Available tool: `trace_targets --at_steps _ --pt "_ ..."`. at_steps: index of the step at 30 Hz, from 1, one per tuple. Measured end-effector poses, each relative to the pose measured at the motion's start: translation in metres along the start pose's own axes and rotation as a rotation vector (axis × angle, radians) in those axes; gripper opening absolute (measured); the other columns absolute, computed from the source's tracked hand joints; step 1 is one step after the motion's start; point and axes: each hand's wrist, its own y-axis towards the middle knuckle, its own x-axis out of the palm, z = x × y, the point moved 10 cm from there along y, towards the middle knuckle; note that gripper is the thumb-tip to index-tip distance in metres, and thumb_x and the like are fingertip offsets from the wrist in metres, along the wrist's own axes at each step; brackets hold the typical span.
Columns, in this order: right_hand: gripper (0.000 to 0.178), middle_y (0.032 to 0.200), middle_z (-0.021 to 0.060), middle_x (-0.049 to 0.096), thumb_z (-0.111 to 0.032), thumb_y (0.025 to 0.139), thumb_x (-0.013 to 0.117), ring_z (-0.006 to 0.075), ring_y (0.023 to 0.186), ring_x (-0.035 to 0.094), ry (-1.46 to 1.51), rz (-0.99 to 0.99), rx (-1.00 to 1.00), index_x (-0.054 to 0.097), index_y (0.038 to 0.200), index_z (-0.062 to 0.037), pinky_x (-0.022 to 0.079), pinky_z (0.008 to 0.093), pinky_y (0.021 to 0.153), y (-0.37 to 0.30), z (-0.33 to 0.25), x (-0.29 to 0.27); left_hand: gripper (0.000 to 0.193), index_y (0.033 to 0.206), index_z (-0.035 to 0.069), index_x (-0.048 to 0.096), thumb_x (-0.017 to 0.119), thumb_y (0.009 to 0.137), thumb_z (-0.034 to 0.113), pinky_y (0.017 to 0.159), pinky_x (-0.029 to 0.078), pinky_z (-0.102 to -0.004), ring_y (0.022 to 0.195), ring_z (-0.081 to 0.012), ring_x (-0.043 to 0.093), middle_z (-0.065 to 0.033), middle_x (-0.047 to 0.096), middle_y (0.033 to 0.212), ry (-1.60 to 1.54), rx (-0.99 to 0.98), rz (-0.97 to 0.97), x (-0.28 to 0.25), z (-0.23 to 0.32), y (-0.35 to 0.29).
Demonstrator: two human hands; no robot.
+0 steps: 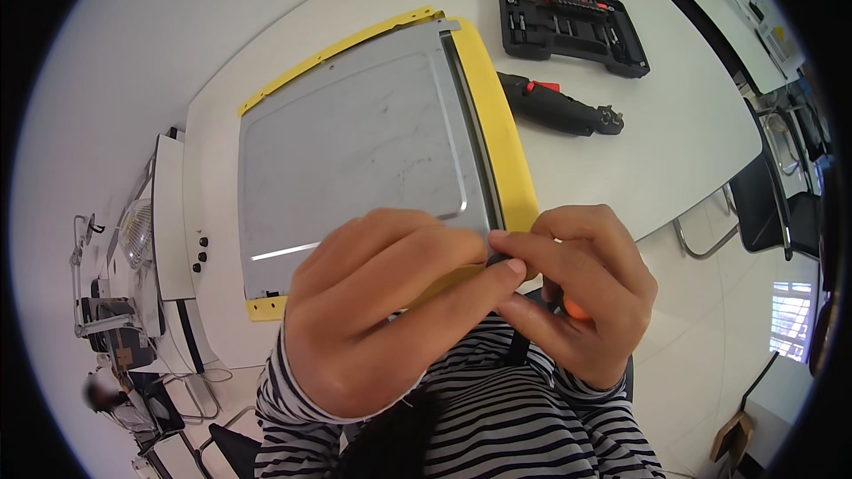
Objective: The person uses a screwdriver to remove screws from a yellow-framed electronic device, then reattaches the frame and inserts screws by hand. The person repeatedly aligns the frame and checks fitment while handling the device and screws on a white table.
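A flat grey metal panel (346,142) with yellow edge strips (497,115) lies on the white table in front of me. My left hand (373,302) reaches over its near right corner, fingers bent and fingertips close together. My right hand (590,279) meets it there, its index finger and thumb tips almost touching the left fingers. A small dark piece shows between the fingertips, too covered to name. Inside the curled right fingers is an orange-ended thing (575,305), mostly hidden by the hand.
Beyond the panel on the right lie an open black tool case (572,13) with bits and a black power screwdriver (559,108) with a red part. Several small black knobs (202,255) sit at the left. Chairs (768,182) stand right; a person (133,404) sits far left.
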Motion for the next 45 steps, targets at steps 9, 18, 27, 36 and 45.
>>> trace_targets --at_steps 9,18,27,36,45 --pt "0.034 0.081 0.005 0.053 -0.011 0.055 0.076 0.0079 0.045 0.046 0.016 -0.013 -0.023 0.064 0.086 -0.0024 0.038 0.0202 0.039 0.0 0.0 0.0 0.031 0.079 0.004 0.064 0.074 0.05 0.008 0.051 0.042 -0.0261 0.06 -0.0187 0.054 -0.0068 0.059 0.075 -0.025 0.033 -0.017 -0.003 0.0 0.002" --pt "0.028 0.079 0.007 0.052 -0.01 0.059 0.073 0.0091 0.054 0.047 0.015 -0.022 0.05 0.066 0.084 0.0008 0.035 0.0196 0.044 -0.001 0.0 0.001 0.035 0.081 0.005 0.066 0.074 0.048 0.008 0.052 0.043 -0.0264 0.062 -0.0186 0.053 -0.0055 0.058 0.074 0.101 0.106 -0.006 -0.003 0.01 0.002" --pt "0.03 0.078 0.0035 0.053 -0.011 0.056 0.075 0.0091 0.047 0.048 -0.023 0.033 -0.064 0.064 0.082 -0.0024 0.041 0.0203 0.04 0.0 -0.006 -0.002 0.027 0.073 0.001 0.064 0.073 0.047 0.006 0.049 0.042 -0.0248 0.06 -0.0179 0.053 -0.0056 0.058 0.071 0.046 0.128 0.002 0.0 0.008 0.007" --pt "0.03 0.077 0.0034 0.052 -0.013 0.056 0.076 0.0089 0.047 0.049 -0.014 0.05 -0.077 0.064 0.082 -0.0028 0.041 0.0205 0.04 0.0 -0.004 -0.002 0.023 0.072 -0.002 0.06 0.069 0.051 0.002 0.049 0.043 -0.0273 0.058 -0.0215 0.053 -0.0088 0.056 0.07 0.167 0.158 0.049 0.002 0.018 0.01" --pt "0.032 0.078 0.0071 0.051 -0.017 0.059 0.076 0.0109 0.055 0.051 -0.01 -0.03 0.038 0.066 0.083 0.0021 0.039 0.0199 0.045 -0.001 -0.003 0.001 0.023 0.075 0.002 0.06 0.071 0.055 0.003 0.05 0.043 -0.0257 0.059 -0.0185 0.053 -0.0076 0.057 0.071 0.213 0.152 0.222 -0.01 0.018 -0.007"
